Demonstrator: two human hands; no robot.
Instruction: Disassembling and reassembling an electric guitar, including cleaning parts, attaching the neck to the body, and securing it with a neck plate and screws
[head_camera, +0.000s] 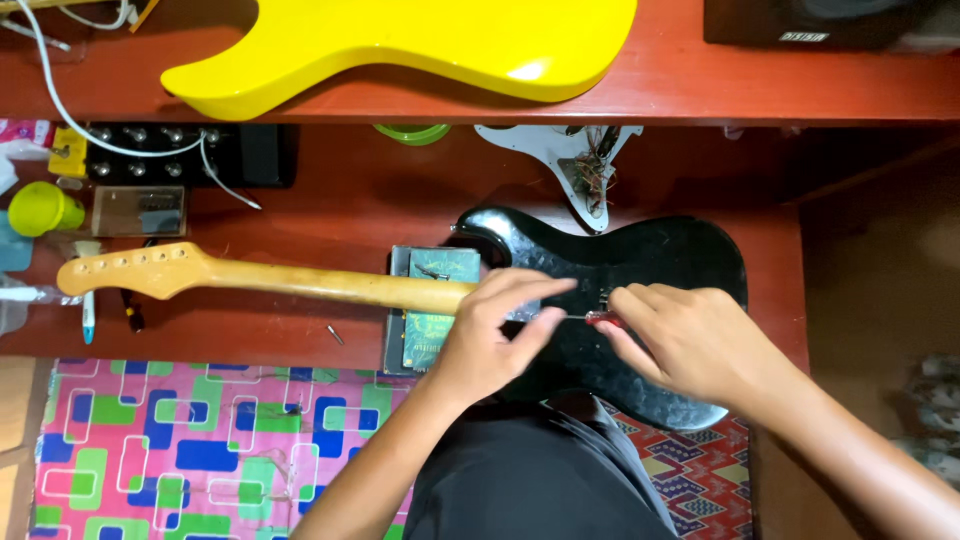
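Observation:
A black electric guitar body (650, 260) lies face down on the red wooden table (340, 190), its pale wooden neck (260, 278) running left to a headstock with tuner holes. My right hand (690, 340) grips a small red-handled screwdriver (603, 318) whose thin shaft points left toward the neck joint. My left hand (495, 335) rests over that joint, fingers pinched near the screwdriver's tip. What lies under the tip is hidden by my fingers. A dark green book (440, 300) sits under the neck joint.
A yellow guitar body (420, 45) lies on the upper shelf. A white pickguard with loose wires (570, 160), a black pedal box with knobs (170, 155), a green cup (40, 208), a pen (88, 320) and a loose screw (335, 335) lie around. A patterned mat (200, 440) covers the floor.

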